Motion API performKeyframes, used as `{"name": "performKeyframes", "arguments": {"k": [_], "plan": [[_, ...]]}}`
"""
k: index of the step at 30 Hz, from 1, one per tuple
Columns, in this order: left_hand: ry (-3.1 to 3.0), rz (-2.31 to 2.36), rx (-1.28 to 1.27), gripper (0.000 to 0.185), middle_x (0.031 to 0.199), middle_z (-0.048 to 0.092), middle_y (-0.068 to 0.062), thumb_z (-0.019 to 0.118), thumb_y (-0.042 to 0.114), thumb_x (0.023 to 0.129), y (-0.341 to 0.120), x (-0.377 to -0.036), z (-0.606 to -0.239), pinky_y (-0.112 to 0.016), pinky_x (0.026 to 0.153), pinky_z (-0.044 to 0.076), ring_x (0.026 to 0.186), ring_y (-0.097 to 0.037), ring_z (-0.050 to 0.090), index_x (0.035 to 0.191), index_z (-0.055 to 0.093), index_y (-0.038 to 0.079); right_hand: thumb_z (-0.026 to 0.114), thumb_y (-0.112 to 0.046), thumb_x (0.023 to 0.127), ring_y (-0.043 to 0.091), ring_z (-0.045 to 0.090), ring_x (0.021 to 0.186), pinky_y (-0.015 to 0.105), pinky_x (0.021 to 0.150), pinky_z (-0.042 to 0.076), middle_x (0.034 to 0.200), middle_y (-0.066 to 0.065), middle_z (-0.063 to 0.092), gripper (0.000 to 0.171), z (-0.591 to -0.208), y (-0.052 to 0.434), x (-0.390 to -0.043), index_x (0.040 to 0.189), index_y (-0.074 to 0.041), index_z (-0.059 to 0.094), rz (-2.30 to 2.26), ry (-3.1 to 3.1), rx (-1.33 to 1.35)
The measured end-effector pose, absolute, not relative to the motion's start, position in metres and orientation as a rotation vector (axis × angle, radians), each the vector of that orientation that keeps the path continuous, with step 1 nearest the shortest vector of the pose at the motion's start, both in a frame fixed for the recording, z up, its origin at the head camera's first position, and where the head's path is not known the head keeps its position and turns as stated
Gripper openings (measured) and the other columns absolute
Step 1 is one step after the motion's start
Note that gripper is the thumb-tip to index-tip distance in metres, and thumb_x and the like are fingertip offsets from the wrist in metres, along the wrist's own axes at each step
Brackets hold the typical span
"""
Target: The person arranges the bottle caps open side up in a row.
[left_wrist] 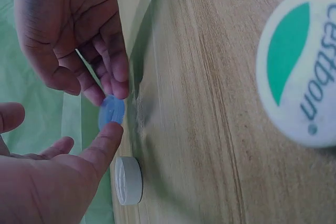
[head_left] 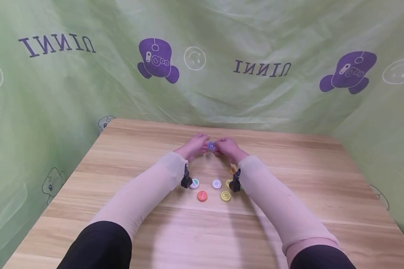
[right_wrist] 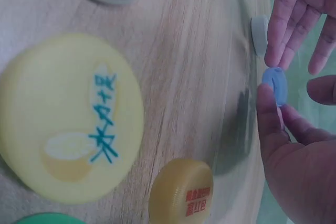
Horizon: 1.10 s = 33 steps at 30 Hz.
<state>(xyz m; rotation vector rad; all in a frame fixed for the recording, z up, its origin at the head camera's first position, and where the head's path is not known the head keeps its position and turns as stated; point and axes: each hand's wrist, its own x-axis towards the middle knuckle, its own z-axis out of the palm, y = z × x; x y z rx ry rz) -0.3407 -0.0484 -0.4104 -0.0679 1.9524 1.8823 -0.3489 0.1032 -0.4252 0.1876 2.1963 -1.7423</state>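
Between the two hands a small blue bottle cap (head_left: 211,146) stands on edge, its marked face toward the head view. My right hand (head_left: 227,147) pinches it at the fingertips, with fingers (right_wrist: 266,95) on either side of its edge in the right wrist view. My left hand (head_left: 195,146) reaches in from the other side; its fairly straight index finger (left_wrist: 107,137) meets the cap's edge in the left wrist view, and its thumb is apart. A white bottle cap (left_wrist: 128,180) stands on the table near the left fingertips, its hollow side showing.
On the wooden table (head_left: 195,239), nearer the body, lie a green-and-white cap (head_left: 194,183), a white cap (head_left: 217,184), an orange-red cap (head_left: 202,195) and a yellow cap (head_left: 226,196). A golden cap (right_wrist: 184,192) sits near the right wrist. Green printed cloth (head_left: 222,101) hangs behind.
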Motion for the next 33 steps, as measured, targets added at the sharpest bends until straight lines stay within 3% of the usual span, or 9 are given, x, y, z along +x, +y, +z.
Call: {"name": "performKeyframes", "arguments": {"k": [7,11,16,24,33], "plan": [[1.943,1.914,-0.043,0.047,0.113,0.051,-0.019,0.048,0.023,0.101,-0.041,-0.344,-0.419,-0.03,0.09,0.05,0.099,-0.025,0.057,0.136,0.036,-0.005,0.054,-0.004,0.092,0.013,0.059,0.07,0.021,0.069,0.055,0.092,0.013,0.062,0.033,-0.428,0.106,-0.352,0.122,0.011,0.054,-1.717,2.194,0.208],[1.923,1.911,-0.092,0.046,0.128,0.046,-0.024,0.042,0.02,0.103,-0.041,-0.342,-0.413,-0.035,0.101,0.044,0.113,-0.03,0.052,0.141,0.034,-0.004,0.055,-0.003,0.092,0.013,0.058,0.071,0.021,0.071,0.055,0.094,0.014,0.062,0.033,-0.427,0.104,-0.352,0.122,0.011,0.054,-1.71,2.203,0.213],[1.861,2.076,-0.166,0.05,0.144,0.035,-0.028,0.028,0.026,0.106,-0.049,-0.343,-0.404,-0.042,0.112,0.032,0.133,-0.037,0.038,0.144,0.03,-0.007,0.056,-0.005,0.092,0.012,0.059,0.072,0.021,0.07,0.055,0.098,0.014,0.062,0.034,-0.429,0.102,-0.353,0.123,0.01,0.055,-1.696,2.202,0.226],[1.883,2.112,-0.178,0.058,0.144,0.036,-0.028,0.023,0.037,0.106,-0.06,-0.343,-0.399,-0.043,0.111,0.033,0.134,-0.037,0.036,0.143,0.03,-0.008,0.055,-0.004,0.093,0.014,0.06,0.078,0.024,0.077,0.055,0.102,0.016,0.063,0.036,-0.43,0.097,-0.351,0.126,0.01,0.054,-1.693,2.196,0.211],[1.91,2.173,-0.184,0.052,0.142,0.036,-0.029,0.028,0.029,0.106,-0.061,-0.341,-0.404,-0.043,0.109,0.035,0.132,-0.038,0.038,0.139,0.033,-0.011,0.052,-0.001,0.094,0.017,0.06,0.088,0.024,0.08,0.055,0.122,0.022,0.057,0.044,-0.434,0.099,-0.351,0.136,0.009,0.044,-1.741,2.127,0.15]]}}
